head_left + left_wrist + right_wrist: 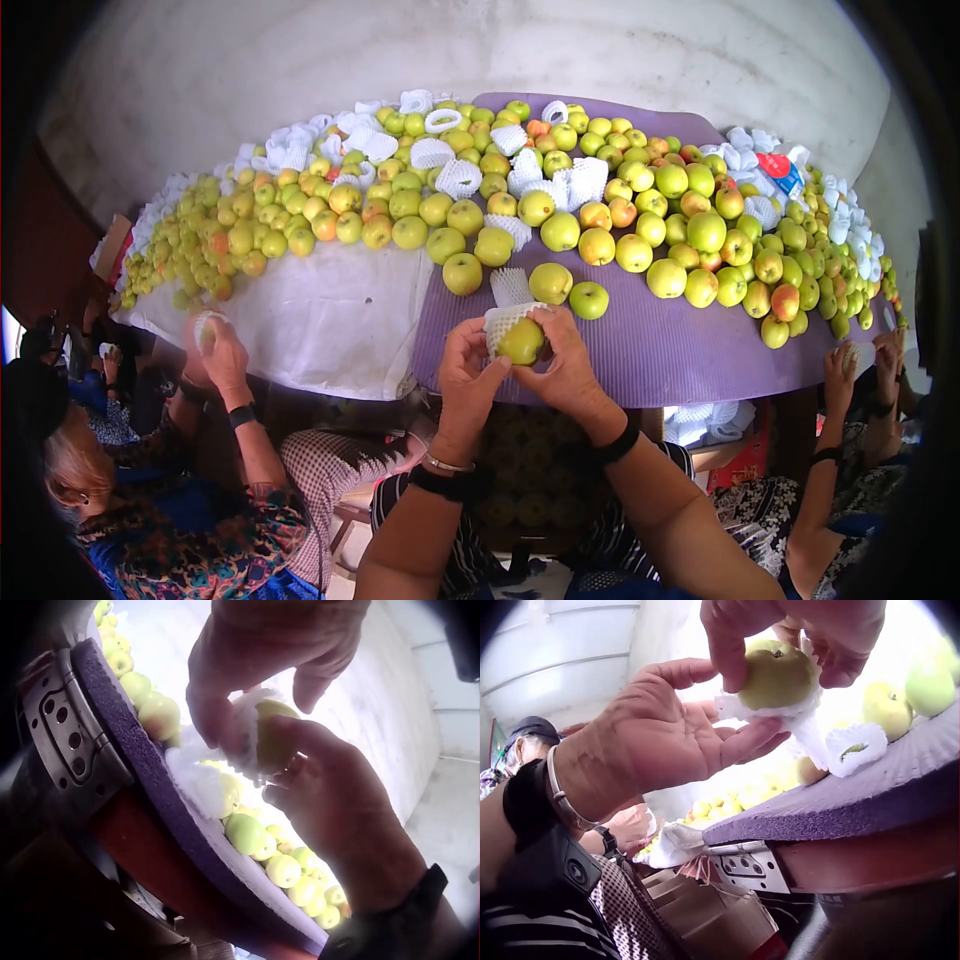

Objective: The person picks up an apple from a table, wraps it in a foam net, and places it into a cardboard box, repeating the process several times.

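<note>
A yellow-green apple (522,342) sits half inside a white foam net (500,320), held up just off the near edge of the purple mat (640,350). My left hand (482,358) pinches the net's side between thumb and fingers. My right hand (552,338) grips the apple from the other side. In the left wrist view, the left hand (225,712) reaches down onto the net (244,731) and the right hand (322,787) cups the apple (274,739). From the right wrist camera, the apple (776,675) shows stem-up above the net (780,712), with the left hand (705,727) beneath it.
Several loose apples (560,232) and spare foam nets (512,286) cover the mat and a white cloth (330,320). One person's hand (215,345) wraps fruit at the left, and another's hands (860,365) work at the right. Cardboard boxes (720,922) stand under the table.
</note>
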Motion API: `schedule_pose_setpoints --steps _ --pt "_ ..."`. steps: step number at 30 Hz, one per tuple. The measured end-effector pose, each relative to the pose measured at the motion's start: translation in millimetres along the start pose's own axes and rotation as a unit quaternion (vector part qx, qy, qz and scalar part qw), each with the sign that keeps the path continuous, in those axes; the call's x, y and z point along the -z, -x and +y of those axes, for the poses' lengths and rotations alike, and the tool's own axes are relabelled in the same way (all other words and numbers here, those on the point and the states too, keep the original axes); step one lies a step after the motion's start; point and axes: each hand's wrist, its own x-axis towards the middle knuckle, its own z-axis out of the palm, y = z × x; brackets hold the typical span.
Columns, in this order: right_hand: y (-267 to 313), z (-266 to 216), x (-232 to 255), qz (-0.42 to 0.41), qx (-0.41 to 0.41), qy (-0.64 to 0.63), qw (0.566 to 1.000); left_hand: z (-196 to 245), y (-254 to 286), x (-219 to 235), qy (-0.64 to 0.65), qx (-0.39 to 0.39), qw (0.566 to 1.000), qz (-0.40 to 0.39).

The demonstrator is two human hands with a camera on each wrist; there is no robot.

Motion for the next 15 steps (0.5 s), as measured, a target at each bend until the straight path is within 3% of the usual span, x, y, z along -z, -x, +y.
schedule_pose_setpoints --steps 2,4,6,8,9,11,15 --pt "-0.2 -0.2 -1.0 0.02 0.113 0.105 0.988 7.8 0.5 -3.2 -0.003 0.011 1.0 -0.024" --pt "0.5 -3.8 -1.3 0.012 0.11 0.096 0.989 11.2 0.8 -3.5 0.027 0.09 0.995 -0.013" --pt "1.2 -7.8 1.4 0.005 0.106 0.088 0.99 12.5 1.0 -1.2 0.071 0.111 0.991 -0.015" --pt "0.4 -10.4 4.8 -0.016 0.015 -0.193 0.981 10.8 0.9 -0.6 0.115 0.131 0.985 -0.017" --pt "1.1 -9.2 3.7 -0.016 0.015 -0.193 0.981 7.1 0.9 -1.1 0.149 0.116 0.982 -0.013" --pt "3.7 -3.1 -1.5 0.021 -0.064 -0.351 0.934 4.8 1.1 -2.6 0.182 0.101 0.978 -0.009" --pt "8.5 16.5 -7.7 0.012 -0.073 -0.334 0.94 3.1 2.0 -5.4 0.187 0.085 0.979 -0.008"
